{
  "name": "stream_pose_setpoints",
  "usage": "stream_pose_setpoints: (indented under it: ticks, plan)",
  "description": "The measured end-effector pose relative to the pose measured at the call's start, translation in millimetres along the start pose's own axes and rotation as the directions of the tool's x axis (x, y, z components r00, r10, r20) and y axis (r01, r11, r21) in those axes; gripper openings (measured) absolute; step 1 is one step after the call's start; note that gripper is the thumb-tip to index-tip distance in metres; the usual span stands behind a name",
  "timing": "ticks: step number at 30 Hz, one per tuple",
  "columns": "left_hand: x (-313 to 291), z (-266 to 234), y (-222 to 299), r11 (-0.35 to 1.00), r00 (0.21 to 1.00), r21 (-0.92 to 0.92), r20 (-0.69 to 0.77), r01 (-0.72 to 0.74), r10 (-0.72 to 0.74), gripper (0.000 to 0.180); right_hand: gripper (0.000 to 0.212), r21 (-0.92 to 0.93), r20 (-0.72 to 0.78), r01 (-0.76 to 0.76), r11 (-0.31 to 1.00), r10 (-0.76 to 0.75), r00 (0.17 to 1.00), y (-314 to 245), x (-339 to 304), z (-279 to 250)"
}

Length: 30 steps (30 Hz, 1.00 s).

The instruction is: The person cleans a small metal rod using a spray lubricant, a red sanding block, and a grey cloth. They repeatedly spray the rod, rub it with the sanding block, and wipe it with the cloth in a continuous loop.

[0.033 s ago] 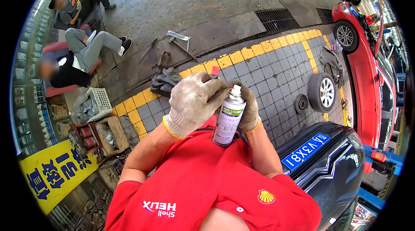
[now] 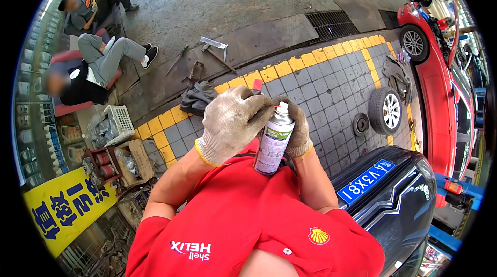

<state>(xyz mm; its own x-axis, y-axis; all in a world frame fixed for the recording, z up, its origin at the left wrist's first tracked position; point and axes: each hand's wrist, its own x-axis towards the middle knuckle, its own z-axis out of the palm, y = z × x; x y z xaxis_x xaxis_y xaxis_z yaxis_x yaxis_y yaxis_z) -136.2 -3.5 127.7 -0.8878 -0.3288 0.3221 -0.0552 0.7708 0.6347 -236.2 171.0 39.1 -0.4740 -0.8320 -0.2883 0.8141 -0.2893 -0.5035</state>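
Both my hands wear worn, dirty grey-white knit gloves with yellow cuffs, and they meet in front of my red shirt. My right hand (image 2: 298, 132) is wrapped round the upper part of a spray can (image 2: 272, 150), which stands nearly upright with its white nozzle (image 2: 282, 107) on top. A thin red straw (image 2: 277, 105) shows as a short piece at the nozzle. My left hand (image 2: 235, 116) is closed, its fingertips pinching at that straw; most of the straw is hidden by the glove. Whether the straw sits inside the nozzle, I cannot tell.
A dark car (image 2: 393, 199) is close on my right, with a loose wheel (image 2: 385, 111) beyond it. Farther right stands a red car (image 2: 437, 101). Tools including a hammer (image 2: 220, 58) and a dark cloth (image 2: 198, 98) lie ahead. Two people sit at left, near a white basket (image 2: 122, 121).
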Motion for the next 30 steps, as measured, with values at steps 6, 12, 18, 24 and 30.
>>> stream_pose_setpoints:
  ticks: [6,12,18,24,30]
  plan:
    - [1,0,-1,1.0,1.0,-0.004,-0.006,-0.029,0.029,0.015,0.053,-0.005,0.006,-0.019,1.0,0.019,1.0,-2,0,3]
    - [4,-2,0,0.997,0.998,0.016,0.004,-0.07,0.069,0.014,0.052,-0.007,-0.013,-0.011,1.0,0.011,1.0,-2,-1,4]
    - [5,-3,3,0.995,0.997,0.056,0.022,-0.081,0.08,0.015,0.047,-0.038,0.005,0.052,0.998,-0.052,0.999,0,-1,4]
    - [7,-9,6,0.988,0.992,0.099,0.049,-0.12,0.116,0.015,0.04,-0.074,0.013,0.07,0.995,-0.069,0.997,-1,-3,2]
    - [7,-3,8,0.985,0.988,0.076,0.03,-0.153,0.151,0.016,0.035,-0.185,-0.053,0.09,0.979,-0.102,0.993,-10,-9,15]
